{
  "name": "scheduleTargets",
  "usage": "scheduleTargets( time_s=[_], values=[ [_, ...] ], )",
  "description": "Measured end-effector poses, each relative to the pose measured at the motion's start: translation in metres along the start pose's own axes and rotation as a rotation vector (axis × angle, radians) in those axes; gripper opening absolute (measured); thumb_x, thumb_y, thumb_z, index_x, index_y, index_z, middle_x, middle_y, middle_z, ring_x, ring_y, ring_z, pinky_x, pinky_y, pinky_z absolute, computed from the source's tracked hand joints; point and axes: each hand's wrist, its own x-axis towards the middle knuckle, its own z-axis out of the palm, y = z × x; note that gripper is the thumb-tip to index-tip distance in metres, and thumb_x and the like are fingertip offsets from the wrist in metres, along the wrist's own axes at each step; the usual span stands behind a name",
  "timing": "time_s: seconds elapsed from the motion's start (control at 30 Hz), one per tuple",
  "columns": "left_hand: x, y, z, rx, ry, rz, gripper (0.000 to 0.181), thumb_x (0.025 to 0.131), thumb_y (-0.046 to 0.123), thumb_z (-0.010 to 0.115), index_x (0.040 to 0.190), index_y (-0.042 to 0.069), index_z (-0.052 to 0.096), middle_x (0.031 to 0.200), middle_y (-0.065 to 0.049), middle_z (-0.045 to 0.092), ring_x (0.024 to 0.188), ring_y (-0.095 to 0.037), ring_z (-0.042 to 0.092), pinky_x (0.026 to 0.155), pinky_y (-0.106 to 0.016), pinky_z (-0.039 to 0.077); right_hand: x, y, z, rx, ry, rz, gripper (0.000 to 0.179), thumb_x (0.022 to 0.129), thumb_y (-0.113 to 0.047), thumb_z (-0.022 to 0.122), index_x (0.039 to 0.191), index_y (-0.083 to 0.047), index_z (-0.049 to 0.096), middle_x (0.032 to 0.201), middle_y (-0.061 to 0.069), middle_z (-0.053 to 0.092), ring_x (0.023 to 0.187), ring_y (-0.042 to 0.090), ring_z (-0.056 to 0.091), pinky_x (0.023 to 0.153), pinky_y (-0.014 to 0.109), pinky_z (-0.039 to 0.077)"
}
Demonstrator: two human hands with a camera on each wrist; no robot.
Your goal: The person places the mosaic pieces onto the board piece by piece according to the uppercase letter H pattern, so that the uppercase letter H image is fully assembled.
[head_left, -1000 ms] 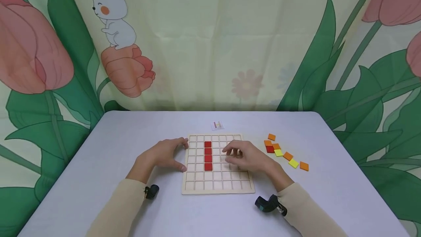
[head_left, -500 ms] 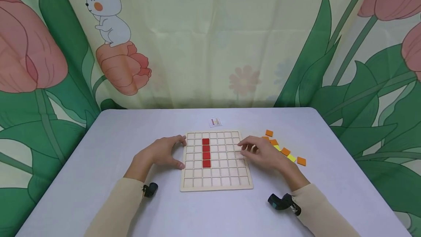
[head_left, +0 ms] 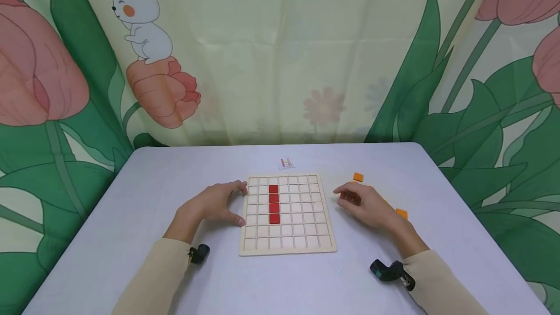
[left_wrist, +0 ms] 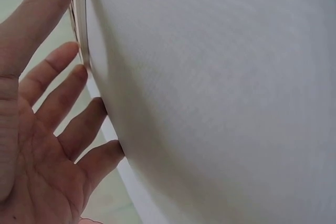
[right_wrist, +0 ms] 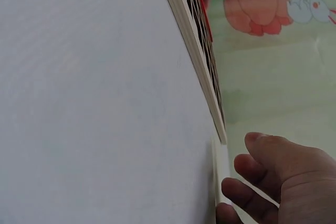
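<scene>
A wooden grid board (head_left: pixel 306 243) lies on the table, with a column of several red square tiles (head_left: pixel 274 206) in its cells. My left hand (head_left: pixel 216 202) rests at the board's left edge, thumb and fingertips spread apart along it. In the left wrist view, the left fingers (left_wrist: pixel 71 93) are slightly bent beside that edge. To the right of the board, my right hand (head_left: pixel 364 204) is over the loose tiles, fingers loosely curved. Nothing shows between its thumb and fingers in the right wrist view. Orange tiles (head_left: pixel 358 177) peek out around it; the hand covers most of the others.
A small printed card (head_left: pixel 286 163) with a colored pattern lies behind the board. The white table (head_left: pixel 197 286) ends at a curtain (head_left: pixel 262 62) printed with tulips and a rabbit. Each wrist wears a small black camera (head_left: pixel 392 273).
My right hand has moved right, from above the board to over the loose tiles, now covering most of them. The left hand stays at the board's edge. The head view has shifted slightly.
</scene>
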Motion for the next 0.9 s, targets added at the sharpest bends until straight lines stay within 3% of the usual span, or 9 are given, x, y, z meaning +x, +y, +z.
scheduleTargets(
  time_s=[0.57,0.9],
  values=[
    [0.0,0.002,-0.002,-0.001,0.003,0.017,0.074,0.067,0.051,0.095,0.127,0.028,0.058,0.159,0.001,0.047,0.146,-0.029,0.044,0.117,-0.051,0.039,-0.019,0.019,-0.022,-0.099,0.036,0.122,0.026,0.094,-0.011,0.076,0.119,-0.01,0.069,0.095,-0.003,0.061,0.087,0.017,0.055,0.073,0.024,0.05],
    [-0.001,0.003,-0.001,-0.011,-0.002,0.012,0.075,0.066,0.052,0.095,0.126,0.028,0.058,0.159,0.001,0.046,0.146,-0.029,0.043,0.117,-0.052,0.038,-0.015,0.029,-0.029,-0.138,0.018,0.125,0.035,0.092,-0.014,0.078,0.124,-0.008,0.065,0.105,0.004,0.062,0.091,0.02,0.056,0.074,0.026,0.052]
  ],
)
